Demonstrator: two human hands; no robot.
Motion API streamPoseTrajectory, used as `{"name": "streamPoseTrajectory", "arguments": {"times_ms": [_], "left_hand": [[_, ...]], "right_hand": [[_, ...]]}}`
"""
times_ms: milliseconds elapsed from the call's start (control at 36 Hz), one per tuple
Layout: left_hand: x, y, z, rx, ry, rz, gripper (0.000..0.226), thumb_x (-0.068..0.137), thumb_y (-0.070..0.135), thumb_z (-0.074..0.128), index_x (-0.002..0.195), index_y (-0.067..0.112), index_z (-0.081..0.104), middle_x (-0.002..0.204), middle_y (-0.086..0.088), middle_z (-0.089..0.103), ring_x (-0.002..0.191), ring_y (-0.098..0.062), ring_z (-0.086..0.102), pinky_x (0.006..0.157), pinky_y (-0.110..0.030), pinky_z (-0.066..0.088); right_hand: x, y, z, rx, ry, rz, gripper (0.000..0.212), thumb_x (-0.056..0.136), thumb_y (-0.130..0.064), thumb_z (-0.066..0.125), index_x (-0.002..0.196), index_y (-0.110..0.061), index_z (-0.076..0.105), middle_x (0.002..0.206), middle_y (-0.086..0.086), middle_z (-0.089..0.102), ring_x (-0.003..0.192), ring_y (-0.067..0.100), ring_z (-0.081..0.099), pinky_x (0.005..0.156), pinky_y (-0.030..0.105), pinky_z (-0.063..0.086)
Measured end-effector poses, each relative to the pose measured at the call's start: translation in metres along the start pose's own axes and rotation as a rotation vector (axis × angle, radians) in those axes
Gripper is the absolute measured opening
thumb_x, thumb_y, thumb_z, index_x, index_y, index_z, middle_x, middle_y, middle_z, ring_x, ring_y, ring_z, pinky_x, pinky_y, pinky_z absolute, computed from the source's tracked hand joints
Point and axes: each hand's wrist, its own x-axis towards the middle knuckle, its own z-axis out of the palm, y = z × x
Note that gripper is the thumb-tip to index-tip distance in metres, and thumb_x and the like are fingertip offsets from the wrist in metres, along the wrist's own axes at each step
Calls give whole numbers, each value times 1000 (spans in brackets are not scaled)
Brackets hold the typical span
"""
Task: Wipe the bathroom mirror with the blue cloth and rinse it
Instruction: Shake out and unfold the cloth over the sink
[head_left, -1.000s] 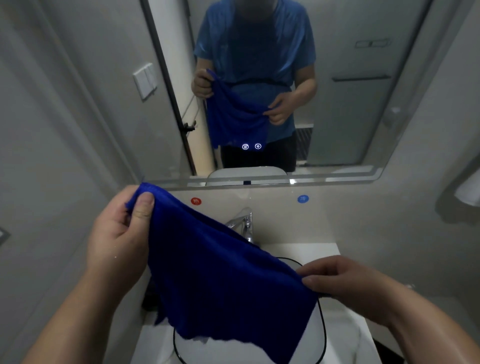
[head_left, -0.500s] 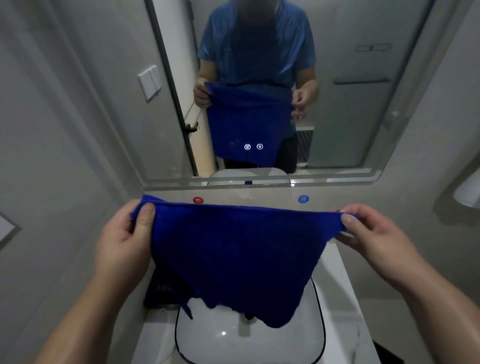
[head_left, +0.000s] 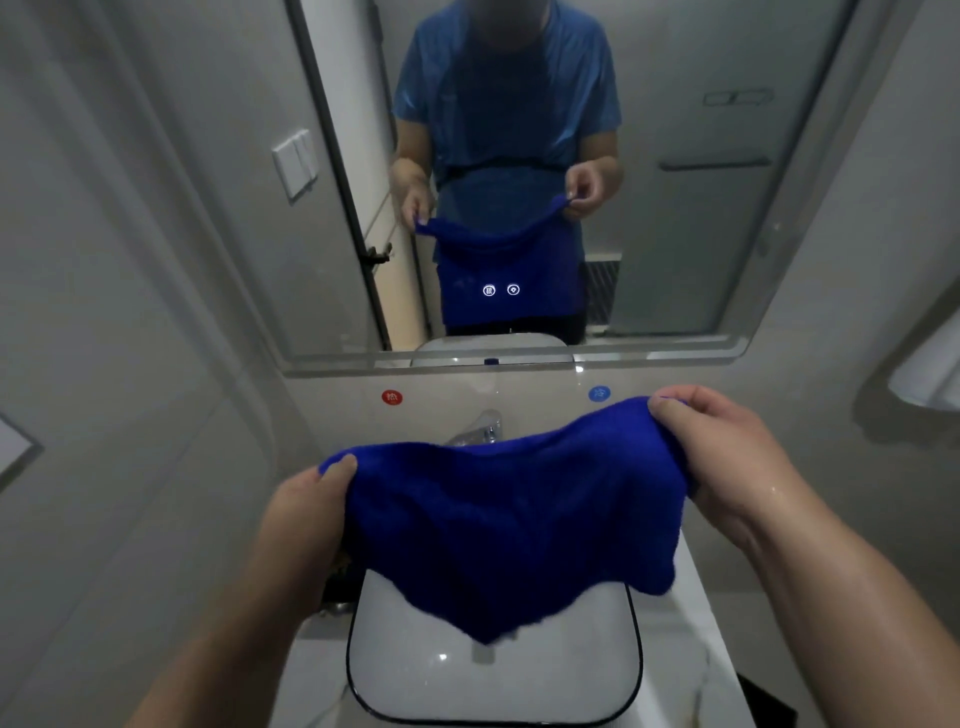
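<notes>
The blue cloth (head_left: 514, 519) hangs slack between both hands above the white basin (head_left: 395, 670). My left hand (head_left: 306, 514) pinches its left corner, lower down. My right hand (head_left: 727, 457) pinches the right corner, held higher, and looks wet. The bathroom mirror (head_left: 675, 208) fills the wall ahead and reflects a person in a blue shirt holding the same cloth. A chrome tap (head_left: 478, 428) shows just behind the cloth's top edge; its spout is hidden.
Red (head_left: 391, 397) and blue (head_left: 599, 393) round labels mark the ledge under the mirror. Two lit touch icons (head_left: 501, 290) glow on the glass. A white fixture (head_left: 930, 374) hangs on the right wall. A dark object (head_left: 340, 587) sits left of the basin.
The cloth went from stretched taut to sagging. My left hand dropped lower and moved inward, while my right hand stayed high at the right.
</notes>
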Motion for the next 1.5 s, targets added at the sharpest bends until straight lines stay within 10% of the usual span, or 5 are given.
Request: {"name": "streamPoseTrajectory", "arguments": {"times_ms": [472, 611, 806, 1083, 1500], "left_hand": [[-62, 1, 39, 30, -443, 311, 27, 88, 27, 74, 112, 15, 77, 96, -7, 82, 90, -20, 79, 77, -30, 62], [-63, 5, 26, -74, -491, 328, 21, 95, 24, 64, 109, 19, 78, 97, -9, 80, 88, -23, 77, 70, -26, 60], [-62, 21, 6, -300, -596, 294, 27, 89, 27, 67, 112, 16, 75, 110, -19, 73, 102, -37, 69, 87, -46, 52], [-59, 17, 4, 66, -291, 431, 38, 103, 13, 59, 95, 44, 80, 96, 1, 81, 89, -15, 76, 83, -38, 58], [-71, 17, 28, 531, -721, 619, 43, 87, 56, 75, 126, 42, 64, 115, 17, 74, 107, -4, 72, 92, -34, 63]], "right_hand": [[-81, -1, 56, 7, -617, -97, 52, 89, 16, 42, 116, -14, 73, 101, 16, 81, 91, 28, 78, 80, 34, 64], [-50, 24, 36, -318, -286, -413, 49, 81, -5, 59, 109, -44, 68, 108, -12, 73, 98, 9, 68, 80, 27, 58], [-46, 38, 33, -285, -830, -86, 39, 93, -59, 65, 129, -44, 70, 126, -14, 76, 122, 7, 68, 110, 37, 50], [-60, 37, 51, -113, -358, -443, 32, 103, -48, 57, 103, -22, 75, 88, 2, 76, 81, 19, 70, 76, 28, 58], [-89, 5, 61, -280, -532, -481, 39, 103, -57, 36, 96, -28, 61, 83, -7, 70, 73, 8, 69, 66, 18, 53]]}}
